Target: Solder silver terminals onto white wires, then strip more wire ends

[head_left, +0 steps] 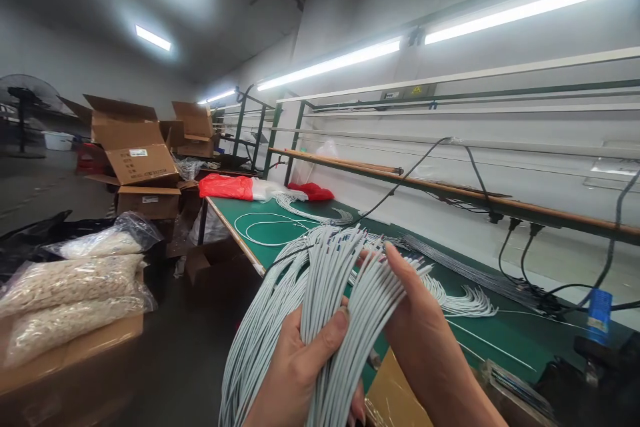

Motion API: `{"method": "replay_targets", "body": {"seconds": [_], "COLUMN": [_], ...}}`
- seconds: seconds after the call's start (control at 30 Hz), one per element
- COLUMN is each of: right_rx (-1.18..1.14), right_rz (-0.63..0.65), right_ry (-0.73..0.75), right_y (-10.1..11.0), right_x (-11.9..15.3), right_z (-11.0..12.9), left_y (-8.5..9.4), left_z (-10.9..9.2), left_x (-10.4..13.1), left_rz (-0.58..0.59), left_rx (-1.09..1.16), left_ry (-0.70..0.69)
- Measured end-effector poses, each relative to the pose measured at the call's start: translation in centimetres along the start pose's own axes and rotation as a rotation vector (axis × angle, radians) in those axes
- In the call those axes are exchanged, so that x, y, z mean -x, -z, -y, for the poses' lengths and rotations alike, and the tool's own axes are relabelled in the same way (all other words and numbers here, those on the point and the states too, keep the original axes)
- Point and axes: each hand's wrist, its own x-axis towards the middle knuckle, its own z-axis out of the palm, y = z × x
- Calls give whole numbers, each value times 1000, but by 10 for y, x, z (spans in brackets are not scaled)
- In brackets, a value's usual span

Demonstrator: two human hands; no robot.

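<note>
A thick bundle of light grey cables (327, 280) stands fanned in two parts in front of me. My left hand (313, 360) is wrapped round it low down, the thumb lying across the cables. Higher up on the right, my right hand (417, 300) grips the right part near the cable tips, its thumb at the top and its other fingers mostly hidden behind. More grey cables (260, 340) hang in a long curve left of my left hand. Behind the hands, further cables (470, 303) lie on the green table (505, 340).
Red and white bags (227, 187) lie at the table's far end. Thin dark wires (460, 267) run along the back, below a shelf rail with black plugs (535, 227). A blue can (599, 317) is at right. Cartons (140, 160) and filled plastic bags (75, 283) stand at left.
</note>
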Motion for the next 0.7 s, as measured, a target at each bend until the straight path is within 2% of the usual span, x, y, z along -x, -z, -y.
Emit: {"method": "replay_targets", "body": {"seconds": [0.13, 0.2, 0.37, 0.57, 0.7], "right_rx": [117, 158, 191, 183, 302], "right_rz": [137, 164, 65, 40, 203], "right_ry": [-61, -69, -11, 39, -57], "right_y": [11, 12, 9, 12, 7], "right_x": [16, 24, 32, 29, 31], "right_z": [-13, -15, -9, -6, -5], "left_y": [-3, -4, -6, -8, -8], "left_z": [-1, 0, 2, -4, -4], "left_x": [-2, -2, 1, 5, 7], "left_rz": [2, -20, -94, -124, -76], "left_rx": [36, 31, 22, 25, -14], "left_ry": [-1, -16, -14, 9, -2]}}
